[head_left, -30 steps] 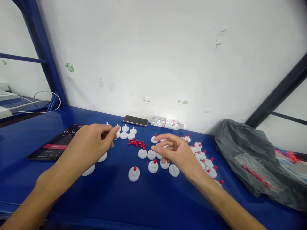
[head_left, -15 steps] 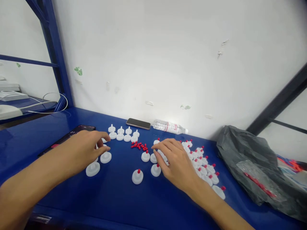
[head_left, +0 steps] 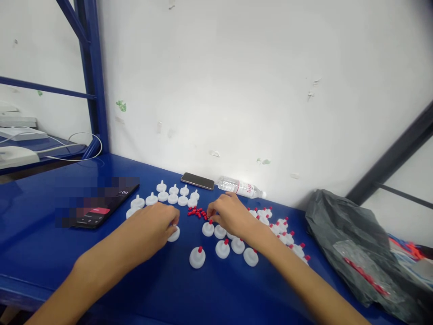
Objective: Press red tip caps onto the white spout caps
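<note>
My left hand [head_left: 157, 225] is closed on a white nozzle cap [head_left: 174, 234] at the left of the middle of the table. White caps without red tips [head_left: 173, 198] stand in rows behind it. My right hand [head_left: 230, 212] has its fingers pinched together at the right edge of a small pile of red tips [head_left: 195, 211]; whatever is between them is too small to make out. White caps with red tips [head_left: 197, 257] stand in front of and under my right forearm, and more [head_left: 287, 237] are clustered to its right.
A lit phone [head_left: 104, 207] lies at the left, and a dark phone [head_left: 197, 181] near the wall beside a clear plastic bottle [head_left: 241, 187]. On the right sits a dark plastic bag [head_left: 334, 225] with a clear packet of red pieces [head_left: 367, 275].
My left hand has moved right and taken hold of a white cap. My right hand has moved left to the red pile, uncovering red-tipped caps. The view has shifted slightly.
</note>
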`<state>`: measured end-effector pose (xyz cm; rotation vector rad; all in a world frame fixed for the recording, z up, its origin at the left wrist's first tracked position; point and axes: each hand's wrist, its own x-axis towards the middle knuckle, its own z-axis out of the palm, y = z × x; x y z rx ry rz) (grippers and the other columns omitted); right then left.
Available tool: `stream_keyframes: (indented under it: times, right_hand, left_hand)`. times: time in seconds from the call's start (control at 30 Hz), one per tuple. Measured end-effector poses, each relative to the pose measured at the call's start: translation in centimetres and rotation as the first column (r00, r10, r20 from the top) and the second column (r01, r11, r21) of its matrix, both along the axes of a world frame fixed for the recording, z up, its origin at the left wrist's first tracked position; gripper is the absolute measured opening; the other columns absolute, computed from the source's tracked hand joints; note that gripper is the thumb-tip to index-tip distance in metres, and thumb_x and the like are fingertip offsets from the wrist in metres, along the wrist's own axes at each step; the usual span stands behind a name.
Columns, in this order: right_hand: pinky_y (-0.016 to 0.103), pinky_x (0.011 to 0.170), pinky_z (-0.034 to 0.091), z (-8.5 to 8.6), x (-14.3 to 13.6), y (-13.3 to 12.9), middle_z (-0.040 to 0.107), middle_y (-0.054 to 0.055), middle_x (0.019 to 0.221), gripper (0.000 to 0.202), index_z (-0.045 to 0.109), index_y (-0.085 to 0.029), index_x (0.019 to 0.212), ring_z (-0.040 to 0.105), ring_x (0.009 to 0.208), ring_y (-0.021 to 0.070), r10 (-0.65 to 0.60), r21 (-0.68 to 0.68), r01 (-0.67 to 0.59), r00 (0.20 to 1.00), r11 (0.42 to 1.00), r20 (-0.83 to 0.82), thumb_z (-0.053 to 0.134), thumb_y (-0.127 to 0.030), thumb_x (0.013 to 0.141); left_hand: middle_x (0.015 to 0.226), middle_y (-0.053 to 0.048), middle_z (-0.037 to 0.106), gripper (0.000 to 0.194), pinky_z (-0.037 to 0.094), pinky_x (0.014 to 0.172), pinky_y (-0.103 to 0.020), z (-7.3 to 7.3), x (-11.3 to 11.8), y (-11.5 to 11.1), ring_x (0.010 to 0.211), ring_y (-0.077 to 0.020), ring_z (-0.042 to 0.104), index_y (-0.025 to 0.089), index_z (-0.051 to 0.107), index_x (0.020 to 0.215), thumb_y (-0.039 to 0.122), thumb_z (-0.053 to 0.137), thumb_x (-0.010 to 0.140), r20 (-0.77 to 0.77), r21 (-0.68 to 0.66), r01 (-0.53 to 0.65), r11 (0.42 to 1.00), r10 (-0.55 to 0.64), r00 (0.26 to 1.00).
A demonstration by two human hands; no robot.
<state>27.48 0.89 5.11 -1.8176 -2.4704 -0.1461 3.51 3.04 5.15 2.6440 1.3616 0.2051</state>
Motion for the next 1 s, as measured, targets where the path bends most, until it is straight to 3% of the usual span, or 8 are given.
stream_keyframes:
  times: [0.13,0.4,0.53,0.7,0.83,1.0]
  right_hand:
    - [0.043,0.106,0.037,-0.5,0.1,0.4,0.081,0.003,0.086,0.016,0.081,-0.023,0.090,0.073,0.092,0.0234,-0.019,-0.010,0.019,1.000,1.000,0.013,0.070,-0.012,0.091]
    - [0.039,0.097,0.044,0.0,0.4,-0.1,0.080,0.005,0.081,0.010,0.081,-0.022,0.089,0.074,0.084,0.0242,-0.051,-0.006,0.051,0.998,0.999,0.026,0.072,-0.023,0.093]
    - [0.031,0.087,0.046,-0.1,0.5,-0.1,0.081,0.003,0.083,0.015,0.082,-0.024,0.088,0.075,0.086,0.0216,-0.031,-0.036,0.032,0.999,0.999,0.031,0.072,-0.014,0.089]
    - [0.035,0.091,0.045,-0.3,0.3,0.1,0.081,0.006,0.086,0.016,0.081,-0.022,0.091,0.074,0.092,0.0250,-0.034,-0.028,0.035,0.998,0.999,0.044,0.069,-0.011,0.090]
    - [0.037,0.094,0.042,-0.5,0.2,0.2,0.081,0.006,0.084,0.015,0.080,-0.021,0.088,0.074,0.093,0.0254,-0.027,-0.018,0.027,0.999,0.999,0.039,0.070,-0.009,0.089]
    - [0.037,0.096,0.043,0.5,0.5,-0.4,0.080,0.004,0.083,0.010,0.078,-0.020,0.088,0.074,0.087,0.0229,-0.003,0.031,0.005,0.999,1.000,-0.044,0.071,-0.012,0.091]
  left_hand:
    - [0.096,-0.010,0.077,0.025,0.044,0.067,-0.036,-0.8,0.4,-0.4,0.088,-0.0310,0.072,0.024,0.072,0.109,0.027,0.055,0.091,0.010,-0.006,0.018,1.000,-0.018,1.000]
    - [0.101,-0.013,0.076,0.017,0.048,0.073,-0.043,-1.0,1.0,-0.8,0.092,-0.0353,0.073,0.022,0.071,0.098,0.028,0.058,0.089,-0.048,-0.024,0.051,0.998,-0.052,0.997]
    - [0.104,-0.015,0.075,0.021,0.050,0.078,-0.047,-0.9,1.3,-1.0,0.098,-0.0372,0.072,0.018,0.067,0.105,0.025,0.053,0.091,-0.047,0.022,0.032,0.999,-0.031,0.998]
    - [0.106,-0.013,0.075,0.024,0.051,0.077,-0.047,-0.5,1.6,-1.0,0.096,-0.0358,0.072,0.019,0.063,0.109,0.020,0.047,0.091,-0.021,0.102,0.025,0.994,-0.023,1.000]
    - [0.120,-0.014,0.072,0.033,0.052,0.084,-0.049,-0.1,1.9,-1.1,0.106,-0.0359,0.071,0.020,0.063,0.121,0.024,0.043,0.096,-0.005,0.143,0.027,0.989,-0.026,1.000]
    - [0.119,-0.015,0.070,0.033,0.054,0.085,-0.050,-0.3,2.1,-1.1,0.106,-0.0365,0.071,0.018,0.067,0.119,0.028,0.043,0.099,-0.001,0.151,0.025,0.988,-0.025,1.000]
